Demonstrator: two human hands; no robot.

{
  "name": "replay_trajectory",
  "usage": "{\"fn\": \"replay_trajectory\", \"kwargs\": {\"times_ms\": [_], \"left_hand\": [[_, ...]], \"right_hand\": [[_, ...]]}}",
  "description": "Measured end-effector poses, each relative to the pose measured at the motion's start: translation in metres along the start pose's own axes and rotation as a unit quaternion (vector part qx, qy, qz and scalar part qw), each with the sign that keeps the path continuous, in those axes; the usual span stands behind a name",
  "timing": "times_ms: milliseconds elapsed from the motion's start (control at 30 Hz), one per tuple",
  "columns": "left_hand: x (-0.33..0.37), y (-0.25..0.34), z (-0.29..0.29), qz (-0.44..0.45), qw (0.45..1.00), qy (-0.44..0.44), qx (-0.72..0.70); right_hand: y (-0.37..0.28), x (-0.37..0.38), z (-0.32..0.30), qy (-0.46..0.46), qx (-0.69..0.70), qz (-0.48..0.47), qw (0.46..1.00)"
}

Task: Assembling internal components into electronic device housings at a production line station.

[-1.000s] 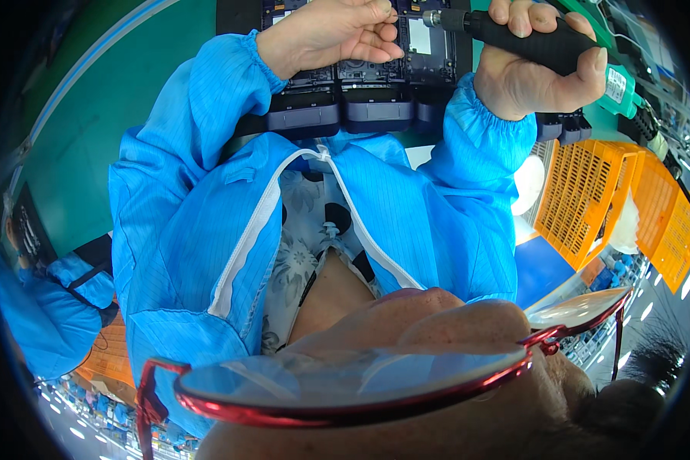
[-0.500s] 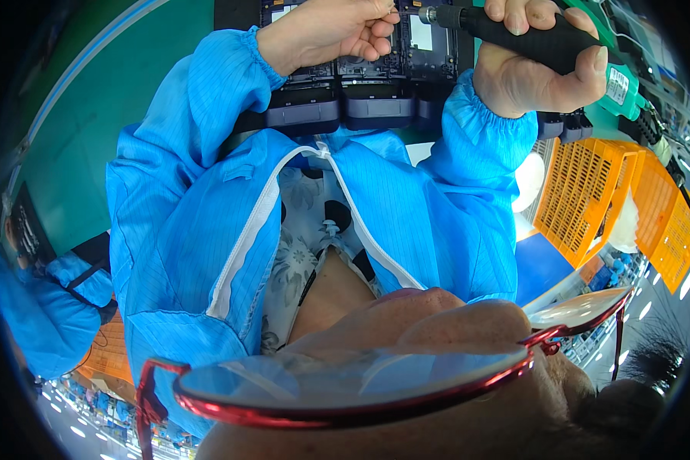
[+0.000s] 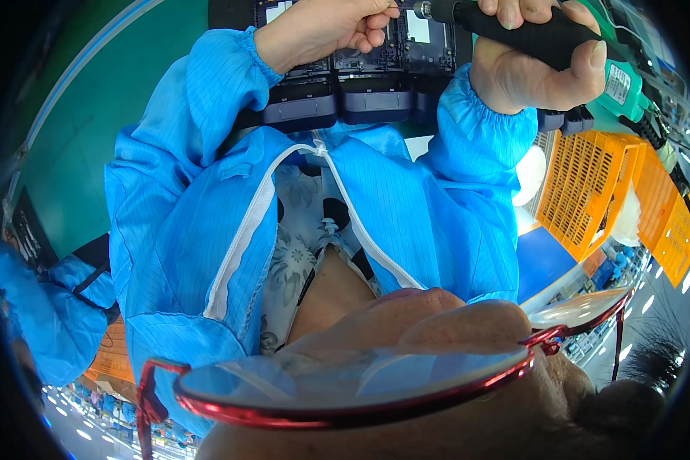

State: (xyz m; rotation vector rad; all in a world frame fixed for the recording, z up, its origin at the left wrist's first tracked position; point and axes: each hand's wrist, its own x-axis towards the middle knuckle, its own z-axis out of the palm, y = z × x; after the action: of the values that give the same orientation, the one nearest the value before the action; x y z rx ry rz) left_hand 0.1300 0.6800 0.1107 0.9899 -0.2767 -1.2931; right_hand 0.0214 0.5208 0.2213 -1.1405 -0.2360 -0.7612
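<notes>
Gripping a black power screwdriver (image 3: 525,34), the right hand (image 3: 523,80) wraps its fingers over the top of the thick body, with the palm below and the thumb bent up along the near side, a full and firm hold. The tool lies nearly level near the upper edge of the view, its silver nose (image 3: 424,9) pointing left toward the left hand (image 3: 333,27) and its green rear end (image 3: 619,90) sloping down to the right, where a dark cord (image 3: 652,126) seems to join it. The left hand's fingers curl inward near the nose; I cannot tell whether they pinch something small or whether they touch the thin bit. Below the hands, dark plastic cases (image 3: 376,101) sit side by side over the green table (image 3: 73,165), close to the person's blue jacket (image 3: 176,192). The screwdriver looks stiff and fairly weighty, perhaps drawn backward by its cord, so the thick black middle seems the best place to hold it; the sleeve there looks dull rather than slick, while the smooth metal nose would likely give less grip. The cases look rigid and light, but their open insides, with small fittings showing, are probably easy to scratch or crack, so their solid outer walls suit the fingers better than anything within.
</notes>
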Motion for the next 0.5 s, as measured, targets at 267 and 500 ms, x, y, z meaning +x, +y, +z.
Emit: {"fn": "replay_trajectory", "kwargs": {"times_ms": [267, 500], "left_hand": [[-0.006, 0.001, 0.008, 0.15, 0.951, 0.031, 0.268], [-0.01, 0.012, 0.015, 0.288, 0.606, -0.07, 0.738]], "right_hand": [[-0.038, -0.018, -0.077, 0.104, -0.001, 0.027, 0.994], [-0.045, -0.046, -0.105, 0.103, -0.06, 0.05, 0.992]]}}
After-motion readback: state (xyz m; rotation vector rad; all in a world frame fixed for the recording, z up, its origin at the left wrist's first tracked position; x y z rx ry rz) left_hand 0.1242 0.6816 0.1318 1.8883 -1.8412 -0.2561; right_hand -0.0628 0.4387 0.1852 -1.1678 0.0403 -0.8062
